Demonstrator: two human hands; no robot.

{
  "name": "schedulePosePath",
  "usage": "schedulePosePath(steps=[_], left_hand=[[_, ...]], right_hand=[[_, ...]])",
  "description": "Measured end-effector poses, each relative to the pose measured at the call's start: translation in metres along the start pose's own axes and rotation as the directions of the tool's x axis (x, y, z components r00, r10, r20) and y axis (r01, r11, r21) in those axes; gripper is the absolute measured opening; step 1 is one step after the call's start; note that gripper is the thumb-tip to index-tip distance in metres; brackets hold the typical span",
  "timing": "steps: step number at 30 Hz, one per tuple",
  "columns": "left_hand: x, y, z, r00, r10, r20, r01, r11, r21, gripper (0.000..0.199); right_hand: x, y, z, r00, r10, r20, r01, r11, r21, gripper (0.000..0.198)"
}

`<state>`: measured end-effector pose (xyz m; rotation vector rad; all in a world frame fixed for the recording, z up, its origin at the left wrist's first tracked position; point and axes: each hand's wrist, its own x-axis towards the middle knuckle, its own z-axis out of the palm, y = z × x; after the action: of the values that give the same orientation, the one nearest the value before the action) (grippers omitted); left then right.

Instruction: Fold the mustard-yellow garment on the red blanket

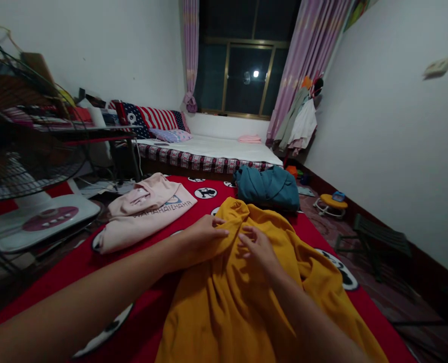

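Note:
A mustard-yellow garment (224, 297), seemingly a long-sleeved top, lies loosely spread and wrinkled in front of me. My left hand (199, 239) rests against its upper left side, near the collar, with thumb and fingers stretched out and apart. Just right of the collar, my right hand (259, 249) hovers over or lightly touches the cloth, its fingers spread and slightly bent. A folded pale pink top (148, 217) with printed letters lies to the left. Beyond the yellow garment sits a folded teal garment (267, 187).
All the clothes lie on a red blanket (148, 302) with white round prints. A fan (50, 217) stands at left beside a cluttered desk (95, 128). At right are a folding stool (378, 239) and a small yellow seat (331, 201). A daybed (216, 146) lies under the window.

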<state>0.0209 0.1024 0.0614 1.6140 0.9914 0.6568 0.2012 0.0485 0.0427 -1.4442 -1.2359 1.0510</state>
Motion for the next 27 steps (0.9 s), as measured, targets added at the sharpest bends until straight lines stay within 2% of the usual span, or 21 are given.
schedulePosePath(steps=[1,3,6,7,9,10,12,14,16,18,19,21,23,24,25,27], left_hand=[[-0.001,0.001,0.012,1.000,-0.002,0.005,0.002,0.999,-0.044,0.052],[-0.004,0.001,0.035,0.996,0.007,0.092,0.000,0.997,-0.075,0.052],[-0.013,-0.003,0.053,0.973,0.090,0.214,-0.092,0.996,-0.001,0.039],[-0.018,-0.004,0.054,0.973,0.124,0.193,-0.138,0.988,0.062,0.033],[-0.033,-0.002,0.050,0.975,0.214,0.057,-0.222,0.945,0.239,0.027],[-0.041,0.000,0.046,0.959,0.282,-0.025,-0.257,0.905,0.339,0.027],[-0.062,0.003,0.037,0.893,0.431,-0.127,-0.311,0.797,0.518,0.025],[-0.085,0.004,0.033,0.849,0.520,-0.093,-0.361,0.698,0.618,0.022],[-0.107,-0.001,0.035,0.866,0.500,0.012,-0.387,0.656,0.648,0.021],[-0.126,-0.010,0.044,0.894,0.431,0.123,-0.401,0.648,0.648,0.022],[-0.134,-0.015,0.050,0.901,0.399,0.172,-0.409,0.643,0.648,0.022],[-0.147,-0.023,0.062,0.905,0.346,0.249,-0.420,0.625,0.658,0.019],[-0.155,-0.026,0.071,0.900,0.303,0.313,-0.435,0.603,0.669,0.013],[-0.159,-0.027,0.073,0.899,0.279,0.337,-0.437,0.598,0.672,0.014],[-0.162,-0.026,0.074,0.898,0.258,0.356,-0.438,0.597,0.672,0.017],[-0.168,-0.023,0.071,0.893,0.224,0.391,-0.440,0.616,0.654,0.023]], right_hand=[[0.014,0.000,-0.001,0.999,0.048,-0.020,-0.046,0.996,0.080,0.043],[0.037,0.003,-0.003,0.995,0.088,-0.046,-0.080,0.984,0.157,0.050],[0.060,0.014,-0.007,0.996,0.045,-0.079,-0.035,0.992,0.119,0.044],[0.065,0.018,-0.010,0.995,0.033,-0.097,-0.023,0.994,0.106,0.040],[0.072,0.023,-0.017,0.987,0.002,-0.161,0.009,0.998,0.066,0.033],[0.073,0.025,-0.022,0.979,-0.025,-0.200,0.033,0.999,0.037,0.031],[0.071,0.024,-0.030,0.958,-0.097,-0.270,0.089,0.995,-0.043,0.028],[0.061,0.018,-0.035,0.932,-0.216,-0.290,0.177,0.972,-0.155,0.025],[0.042,0.009,-0.034,0.893,-0.403,-0.201,0.330,0.889,-0.317,0.024],[0.016,-0.001,-0.025,0.846,-0.531,0.044,0.498,0.758,-0.420,0.025],[0.001,-0.005,-0.018,0.816,-0.542,0.202,0.571,0.697,-0.433,0.027],[-0.028,-0.011,0.000,0.734,-0.476,0.484,0.674,0.599,-0.432,0.039],[-0.051,-0.013,0.017,0.662,-0.365,0.655,0.737,0.479,-0.477,0.043],[-0.057,-0.014,0.022,0.654,-0.314,0.688,0.744,0.431,-0.510,0.036],[-0.061,-0.015,0.024,0.666,-0.293,0.686,0.735,0.411,-0.539,0.028],[-0.057,-0.017,0.016,0.726,-0.375,0.576,0.685,0.463,-0.562,0.020]])
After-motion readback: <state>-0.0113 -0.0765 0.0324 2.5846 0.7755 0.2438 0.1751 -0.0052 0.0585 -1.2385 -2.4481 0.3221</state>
